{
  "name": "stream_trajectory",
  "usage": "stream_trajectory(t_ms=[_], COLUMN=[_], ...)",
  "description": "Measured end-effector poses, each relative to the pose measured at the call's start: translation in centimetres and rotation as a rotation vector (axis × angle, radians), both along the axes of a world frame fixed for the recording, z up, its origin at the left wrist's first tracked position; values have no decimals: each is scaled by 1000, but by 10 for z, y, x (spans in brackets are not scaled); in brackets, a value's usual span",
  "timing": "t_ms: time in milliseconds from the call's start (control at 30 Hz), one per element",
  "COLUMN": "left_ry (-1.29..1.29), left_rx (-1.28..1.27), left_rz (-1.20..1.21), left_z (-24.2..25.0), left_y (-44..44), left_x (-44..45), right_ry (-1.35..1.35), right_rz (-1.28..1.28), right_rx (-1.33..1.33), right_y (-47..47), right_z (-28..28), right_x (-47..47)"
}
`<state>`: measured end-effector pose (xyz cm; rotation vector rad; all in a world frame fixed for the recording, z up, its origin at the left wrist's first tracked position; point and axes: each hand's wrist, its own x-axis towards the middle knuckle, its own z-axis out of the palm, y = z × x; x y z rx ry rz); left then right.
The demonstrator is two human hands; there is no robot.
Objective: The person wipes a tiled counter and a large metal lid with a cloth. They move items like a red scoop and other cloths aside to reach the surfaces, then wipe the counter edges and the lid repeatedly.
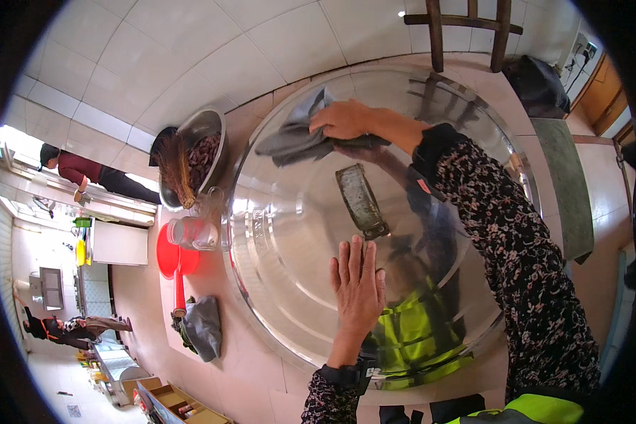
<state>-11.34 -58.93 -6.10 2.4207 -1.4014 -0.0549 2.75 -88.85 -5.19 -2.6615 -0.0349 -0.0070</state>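
Note:
A large round shiny metal lid (pixel 307 222) with a strap handle (pixel 361 201) at its centre lies on the floor before me. On the far part of its surface, my right hand (pixel 347 121) presses down on a grey cloth (pixel 302 132). My left hand (pixel 356 286) rests flat on the metal, fingers spread a little, its fingertips close to the near end of the handle. Nothing is held in it. The surface mirrors my arm and a yellow-green vest.
Left of the lid are a glass jar (pixel 193 234), a red plastic dipper (pixel 179 265), a crumpled grey cloth (pixel 204 326) and a metal basin (pixel 220 153) with a straw brush (pixel 175 169). A wooden rack (pixel 464 21) leans at the wall. Two people stand farther off.

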Motion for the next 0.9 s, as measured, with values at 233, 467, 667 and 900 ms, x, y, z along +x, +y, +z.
stream_trajectory(t_ms=[233,467,667,900], left_ry=[-50,-45,-40,-58], left_rx=[-42,-37,-34,-38], left_rz=[-9,2,10,-9], left_z=[-5,-7,-7,-3], left_y=[0,1,0,-1], left_x=[0,0,-1,-1], right_ry=[-428,-333,-340,-124], right_rz=[34,-69,-94,-99], right_rx=[-521,-233,-257,-511], right_y=[-4,-4,-2,-30], right_z=[-11,-1,-3,-8], right_x=[-70,-149,-148,-120])
